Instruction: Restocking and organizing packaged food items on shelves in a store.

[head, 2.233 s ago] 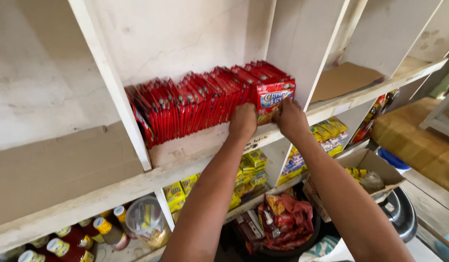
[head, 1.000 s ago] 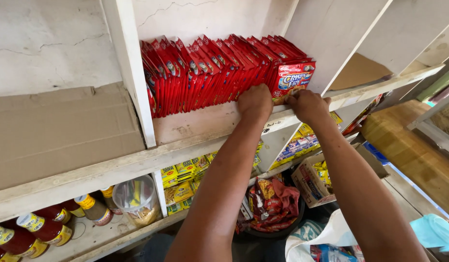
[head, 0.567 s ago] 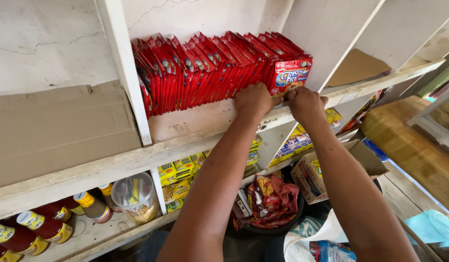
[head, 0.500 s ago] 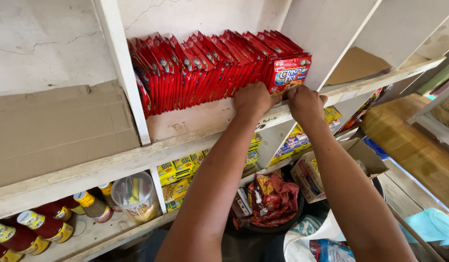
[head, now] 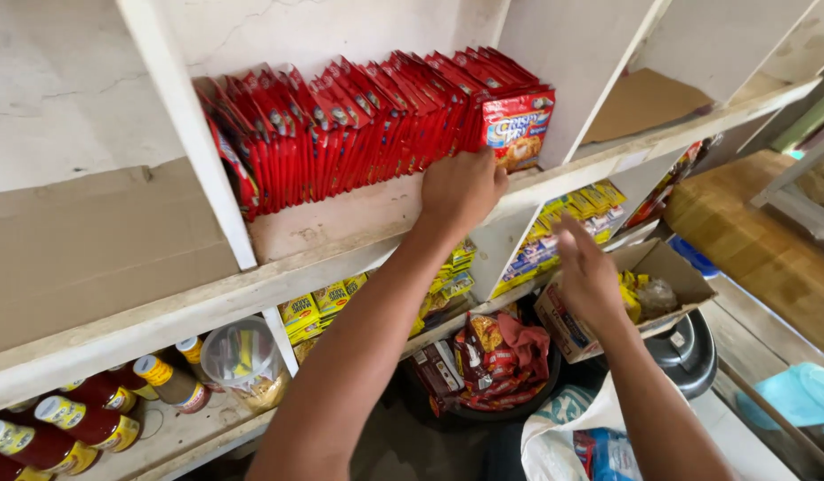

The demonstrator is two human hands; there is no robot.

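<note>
Down from the white wooden shelf (head: 358,233) came the right hand (head: 585,272), fingers spread, holding nothing. Left hand (head: 461,184) curls against the red shiny packets (head: 358,125) at the shelf's front edge.

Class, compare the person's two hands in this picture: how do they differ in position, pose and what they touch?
The left hand is raised to the shelf; the right hand hangs lower, in the air above the cardboard box. The left hand presses against the row of red packets; the right hand touches nothing. The left hand is curled; the right hand is open with fingers spread. Both are bare and show their backs.
</note>
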